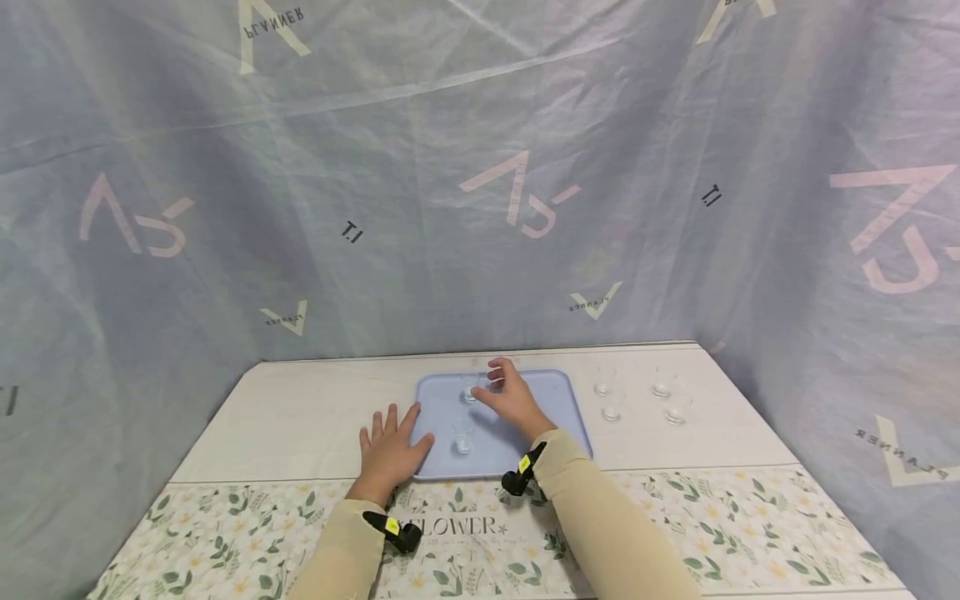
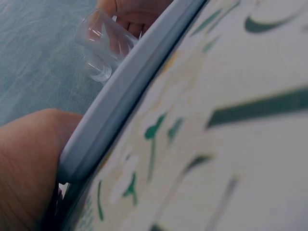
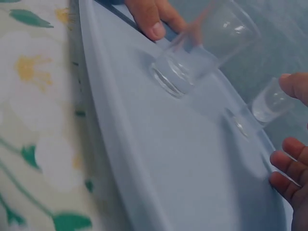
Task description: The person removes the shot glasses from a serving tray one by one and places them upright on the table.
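Observation:
A pale blue tray (image 1: 510, 454) carries two small clear glasses. The far glass (image 1: 469, 390) stands upright beside my right hand (image 1: 513, 404), whose thumb is close to its side while the other fingers are spread apart from it. In the right wrist view the thumb overlaps that glass (image 3: 262, 108) and the fingers are away from it. Nearer to me stands the other glass (image 1: 462, 443), seen large in the right wrist view. My left hand (image 1: 392, 446) rests at the tray's left edge, fingers spread.
Several more clear glasses (image 1: 612, 412) stand on the white table (image 1: 300, 417) to the right of the tray. A floral cloth (image 1: 285, 525) covers the table's front part. Grey-blue fabric (image 1: 420, 275) hangs behind and at both sides.

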`<state>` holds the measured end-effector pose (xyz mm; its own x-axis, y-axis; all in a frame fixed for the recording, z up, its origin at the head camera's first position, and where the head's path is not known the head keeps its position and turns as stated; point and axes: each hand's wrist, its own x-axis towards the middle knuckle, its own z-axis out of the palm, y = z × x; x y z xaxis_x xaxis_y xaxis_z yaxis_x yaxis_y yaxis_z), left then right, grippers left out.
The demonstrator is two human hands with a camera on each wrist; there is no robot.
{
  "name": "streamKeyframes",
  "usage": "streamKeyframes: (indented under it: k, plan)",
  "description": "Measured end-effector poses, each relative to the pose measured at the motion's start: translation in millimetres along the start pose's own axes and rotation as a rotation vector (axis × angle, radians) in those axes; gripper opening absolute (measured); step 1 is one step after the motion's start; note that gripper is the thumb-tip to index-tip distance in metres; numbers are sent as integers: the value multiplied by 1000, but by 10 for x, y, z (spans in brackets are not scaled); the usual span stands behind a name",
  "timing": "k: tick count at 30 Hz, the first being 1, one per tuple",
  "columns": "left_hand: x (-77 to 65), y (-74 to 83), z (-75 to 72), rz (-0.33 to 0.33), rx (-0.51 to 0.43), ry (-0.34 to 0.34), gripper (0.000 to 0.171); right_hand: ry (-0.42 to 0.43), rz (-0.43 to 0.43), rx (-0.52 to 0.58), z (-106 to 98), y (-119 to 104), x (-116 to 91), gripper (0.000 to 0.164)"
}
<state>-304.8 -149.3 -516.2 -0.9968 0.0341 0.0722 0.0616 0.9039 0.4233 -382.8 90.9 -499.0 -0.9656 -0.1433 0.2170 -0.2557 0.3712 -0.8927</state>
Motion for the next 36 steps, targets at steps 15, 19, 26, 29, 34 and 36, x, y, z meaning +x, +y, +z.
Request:
streamKeyframes:
  k: [15, 19, 26, 29, 34, 36]
  plan:
    - [44, -23, 56, 3, -8, -10, 73, 54, -14, -19, 221, -61, 37, 51]
    - [26, 8, 21, -8, -3, -14, 73, 62, -27, -42, 246, -65, 35, 43]
    - [18, 8, -5, -2, 3, -1, 71, 57, -51, -63, 241, -88, 31, 36]
    - [19, 1, -6, 0, -5, 2, 71, 45, -56, -70, 224, -86, 22, 36]
    - [13, -18, 6, -5, 3, -8, 71, 41, -47, -91, 173, -49, -24, 36]
    - [5, -26, 6, -8, 7, -11, 71, 43, -45, -94, 135, -33, -54, 37]
